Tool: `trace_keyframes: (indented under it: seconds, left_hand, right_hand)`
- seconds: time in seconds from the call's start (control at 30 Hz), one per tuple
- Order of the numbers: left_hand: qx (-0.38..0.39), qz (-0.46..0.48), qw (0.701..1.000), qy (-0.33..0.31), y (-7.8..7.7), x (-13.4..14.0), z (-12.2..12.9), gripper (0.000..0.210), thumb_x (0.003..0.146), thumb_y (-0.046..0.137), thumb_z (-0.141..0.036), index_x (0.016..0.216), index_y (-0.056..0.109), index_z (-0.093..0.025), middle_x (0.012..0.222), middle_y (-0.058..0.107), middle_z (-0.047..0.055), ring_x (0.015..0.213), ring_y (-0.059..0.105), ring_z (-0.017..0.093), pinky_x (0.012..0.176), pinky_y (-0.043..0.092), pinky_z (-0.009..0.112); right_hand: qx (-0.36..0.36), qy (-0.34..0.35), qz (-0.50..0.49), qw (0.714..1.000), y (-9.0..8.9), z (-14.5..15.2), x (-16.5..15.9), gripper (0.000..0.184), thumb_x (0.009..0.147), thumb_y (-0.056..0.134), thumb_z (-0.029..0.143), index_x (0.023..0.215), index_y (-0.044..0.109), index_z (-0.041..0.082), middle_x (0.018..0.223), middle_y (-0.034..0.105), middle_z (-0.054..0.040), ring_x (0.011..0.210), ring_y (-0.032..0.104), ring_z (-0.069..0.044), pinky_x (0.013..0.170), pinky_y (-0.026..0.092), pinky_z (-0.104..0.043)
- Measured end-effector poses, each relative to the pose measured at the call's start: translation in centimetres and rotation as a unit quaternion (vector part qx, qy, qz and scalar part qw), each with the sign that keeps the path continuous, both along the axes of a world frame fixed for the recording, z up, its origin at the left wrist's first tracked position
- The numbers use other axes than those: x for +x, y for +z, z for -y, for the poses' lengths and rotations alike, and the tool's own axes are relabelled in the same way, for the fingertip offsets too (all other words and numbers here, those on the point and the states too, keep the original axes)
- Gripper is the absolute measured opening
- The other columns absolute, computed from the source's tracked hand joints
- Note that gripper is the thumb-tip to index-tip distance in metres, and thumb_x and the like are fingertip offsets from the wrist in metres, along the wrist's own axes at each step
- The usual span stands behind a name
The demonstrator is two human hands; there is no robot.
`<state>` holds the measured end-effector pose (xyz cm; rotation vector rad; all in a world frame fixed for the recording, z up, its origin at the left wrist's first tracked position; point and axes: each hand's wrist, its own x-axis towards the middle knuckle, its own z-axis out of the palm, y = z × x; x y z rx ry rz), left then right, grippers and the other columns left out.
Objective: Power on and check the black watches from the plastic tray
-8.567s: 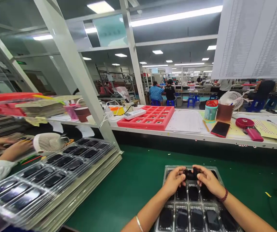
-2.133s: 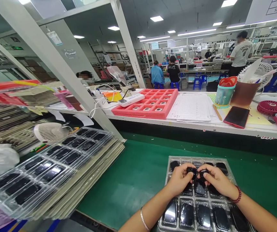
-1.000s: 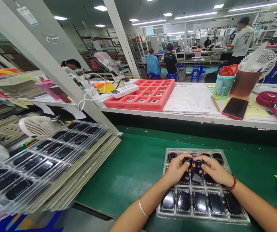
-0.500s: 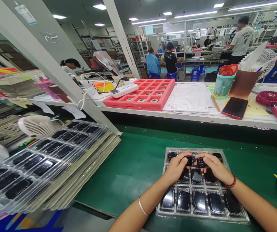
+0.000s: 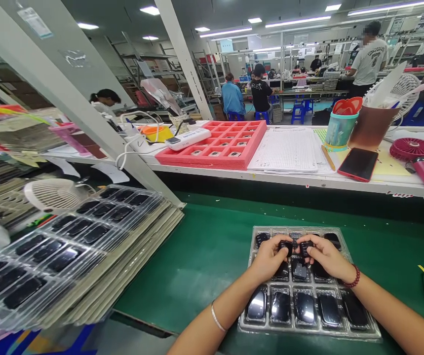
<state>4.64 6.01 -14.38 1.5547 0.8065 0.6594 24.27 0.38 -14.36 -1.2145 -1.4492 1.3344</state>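
Above a clear plastic tray [image 5: 247, 323], my left hand [image 5: 271, 259] pinches a small black smartwatch body [image 5: 286, 246] between thumb and fingers. A second black smartwatch body [image 5: 305, 248] is gripped by my right hand [image 5: 325, 256], close beside the first but apart from it. Faint pale marks show on both dark faces. Below, the tray's pockets hold several more rounded black watch bodies [image 5: 305, 307], glossy faces up. My hands hide part of the back rows. A light bangle circles my left wrist, and a dark red bead bracelet circles my right.
Stacked trays of black watch bodies [image 5: 96, 234] stand left, near a white fan [image 5: 54, 195]. A shelf ahead bears a pink foam tray [image 5: 215, 160], paper sheets [image 5: 289, 150], a phone [image 5: 358, 164] and a cup [image 5: 341, 130]. Co-workers [image 5: 261, 93] are in the background.
Both watch bodies have tilted in my fingers, and my left thumb has shifted lower on its piece. My hands stay over the same part of the tray. The view has shifted slightly.
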Motion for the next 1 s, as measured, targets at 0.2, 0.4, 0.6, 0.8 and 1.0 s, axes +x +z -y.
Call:
trace_keyframes:
  seconds: [0.2,0.4,0.6,0.8,1.0]
  left_hand:
    - [0.000,-0.011,1.000,0.002,0.28,0.04,0.02,0.025,0.077,0.050,-0.016,0.100,0.060,-0.015,0.086,0.064,0.006,0.060,0.056,0.012,0.059,0.046,0.025]
    - [-0.010,0.007,1.000,-0.001,0.57,0.16,0.05,0.024,0.077,0.048,-0.015,0.099,0.058,-0.014,0.083,0.064,0.006,0.062,0.056,0.012,0.059,0.047,0.024]
    - [0.000,-0.017,1.000,-0.001,0.44,-0.05,0.07,0.026,0.077,0.046,-0.015,0.101,0.058,-0.014,0.081,0.064,0.004,0.060,0.055,0.011,0.061,0.046,0.025]
    - [0.007,-0.026,1.000,-0.001,0.64,0.03,0.06,0.026,0.077,0.046,-0.014,0.099,0.059,-0.014,0.080,0.062,0.004,0.059,0.056,0.012,0.060,0.045,0.025]
    - [0.017,-0.022,1.000,-0.004,-0.07,0.03,-0.11,0.026,0.078,0.046,-0.014,0.101,0.059,-0.015,0.081,0.063,0.004,0.060,0.056,0.012,0.058,0.044,0.024]
  right_hand:
    - [0.011,-0.003,-0.005,1.000,0.06,0.06,-0.31,0.022,0.087,0.048,0.028,0.106,0.056,0.020,0.090,0.065,-0.0037,0.065,0.060,-0.015,0.060,0.051,-0.028]
    - [0.014,0.000,-0.005,1.000,0.14,0.08,-0.53,0.021,0.087,0.047,0.026,0.105,0.056,0.020,0.091,0.066,-0.0043,0.065,0.061,-0.015,0.062,0.051,-0.029]
    - [0.011,-0.003,-0.015,1.000,0.02,0.03,-0.61,0.021,0.087,0.047,0.023,0.106,0.055,0.020,0.091,0.065,-0.0041,0.065,0.060,-0.014,0.061,0.050,-0.028]
    - [0.012,-0.004,-0.012,1.000,0.33,0.08,-0.67,0.021,0.087,0.046,0.021,0.105,0.056,0.020,0.090,0.064,-0.0038,0.064,0.059,-0.014,0.058,0.048,-0.027]
    - [0.012,-0.004,-0.014,1.000,0.11,0.02,-0.56,0.021,0.087,0.046,0.022,0.105,0.056,0.020,0.089,0.065,-0.0040,0.063,0.059,-0.014,0.057,0.048,-0.027]
